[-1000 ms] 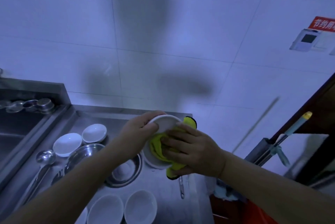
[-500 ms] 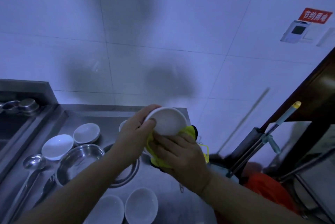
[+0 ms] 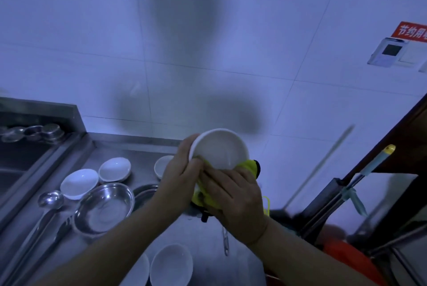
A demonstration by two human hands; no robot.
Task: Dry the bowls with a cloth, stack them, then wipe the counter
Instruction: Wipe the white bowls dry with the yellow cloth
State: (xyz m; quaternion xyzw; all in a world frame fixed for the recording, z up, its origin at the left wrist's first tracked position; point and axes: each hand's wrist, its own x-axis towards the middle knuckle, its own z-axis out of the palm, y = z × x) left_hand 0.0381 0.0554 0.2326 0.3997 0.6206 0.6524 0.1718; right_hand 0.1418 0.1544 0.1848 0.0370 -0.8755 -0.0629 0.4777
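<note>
I am holding a round white ceramic bowl [image 3: 219, 149] up above the stainless steel counter [image 3: 129, 149], tilted so its inside is facing me. My left hand [image 3: 182, 177] is gripping its left rim, fingers curled behind the wall and thumb lying over the lower edge. My right hand [image 3: 233, 197] is clenching a bright yellow cloth with a black edge [image 3: 248, 166] and pressing it against the bowl's lower rim; the cloth is bunching under my palm and poking out to the right of the bowl.

Below, near the counter's back edge, two shallow white dishes [image 3: 97, 176] are sitting side by side, and a third white dish [image 3: 161, 165] is showing partly behind my left wrist. In front of them a round shiny steel basin [image 3: 104, 208] is resting, with a steel ladle [image 3: 49, 200] and a fork [image 3: 62, 228] lying along the counter's left edge. Another steel pan [image 3: 144, 193] is peeking out beneath my left forearm. At the counter's front edge two more white bowls [image 3: 171, 265] are sitting close together, one partly cut off by my arm.
</note>
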